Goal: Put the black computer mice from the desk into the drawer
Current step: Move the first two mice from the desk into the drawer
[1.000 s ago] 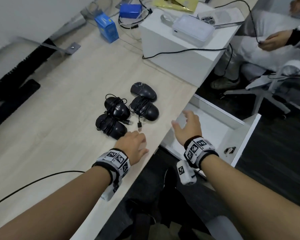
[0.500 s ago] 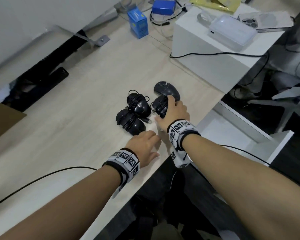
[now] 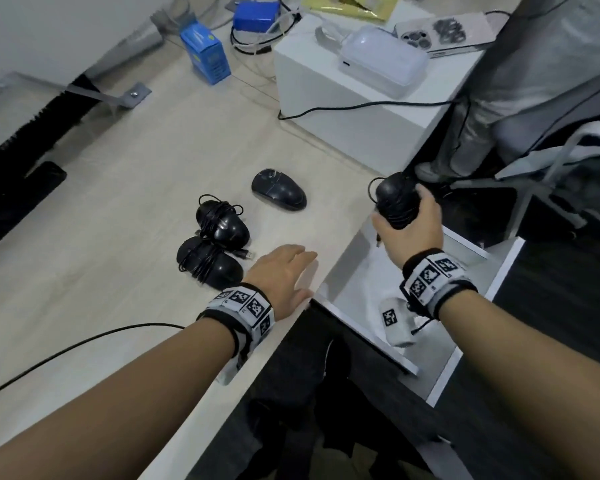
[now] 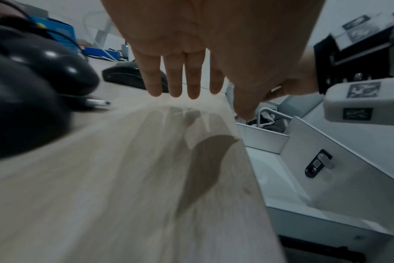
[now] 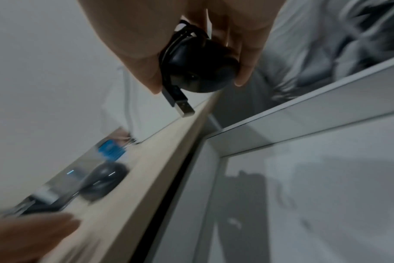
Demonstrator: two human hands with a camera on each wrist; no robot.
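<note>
My right hand (image 3: 407, 220) grips a black cord-wrapped mouse (image 3: 397, 199) in the air above the open white drawer (image 3: 475, 320); its USB plug (image 5: 182, 105) hangs below the fingers. Three black mice stay on the light wood desk (image 3: 118, 209): a bare one (image 3: 278, 194) farthest away and two cord-wrapped ones (image 3: 222, 225) (image 3: 208, 263) side by side. My left hand (image 3: 284, 275) rests flat and empty on the desk near its front edge, just right of the nearest mouse, fingers straight (image 4: 175, 78).
A white box (image 3: 354, 98) with a white device and a black cable stands at the back right of the desk. Two blue boxes (image 3: 205, 57) sit at the back. Another person and a chair (image 3: 548, 161) are beyond the drawer. A black cable (image 3: 66, 351) crosses the near desk.
My right hand reached from the drawer to the mice, took hold of one cord-wrapped mouse and carried it right, out over the drawer. The left hand stayed on the desk.
</note>
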